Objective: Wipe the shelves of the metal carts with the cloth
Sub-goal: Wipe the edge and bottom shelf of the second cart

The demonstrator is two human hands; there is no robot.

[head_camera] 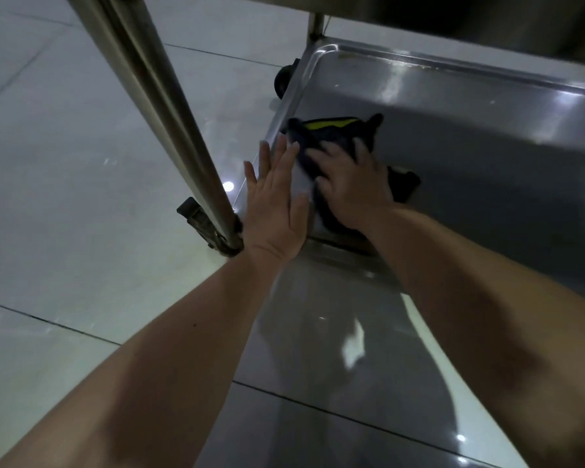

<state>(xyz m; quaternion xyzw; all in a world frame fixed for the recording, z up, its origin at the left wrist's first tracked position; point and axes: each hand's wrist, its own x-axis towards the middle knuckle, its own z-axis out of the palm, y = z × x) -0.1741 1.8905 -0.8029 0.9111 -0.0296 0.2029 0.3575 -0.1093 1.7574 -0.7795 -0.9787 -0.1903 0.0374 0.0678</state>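
Fingers of the right hand (350, 187) lie spread and pressed down on a dark cloth (335, 140), pinning it flat against the bottom shelf (487, 146) of a metal cart rather than closing around it; the cloth is navy or black with a yellow-green stripe showing just beyond the fingertips, and a dark fold pokes out on the far side of the wrist; it sits in the near left corner of the shelf, close against the raised rim. Just beside that hand, on its left, the left hand (277, 197) is laid open with the fingers straight, palm resting on the shelf's left edge, holding nothing; its thumb side nearly touches the cloth. Further left of both hands a slanting steel upright (159, 106) runs down to a caster (210, 228) on the pale tiled floor (65, 163); beyond the cloth, past the far corner post (316, 25), a second black wheel (284, 79) shows beneath the shelf's rim; overhead, the underside of an upper shelf (453, 11) darkens the scene.
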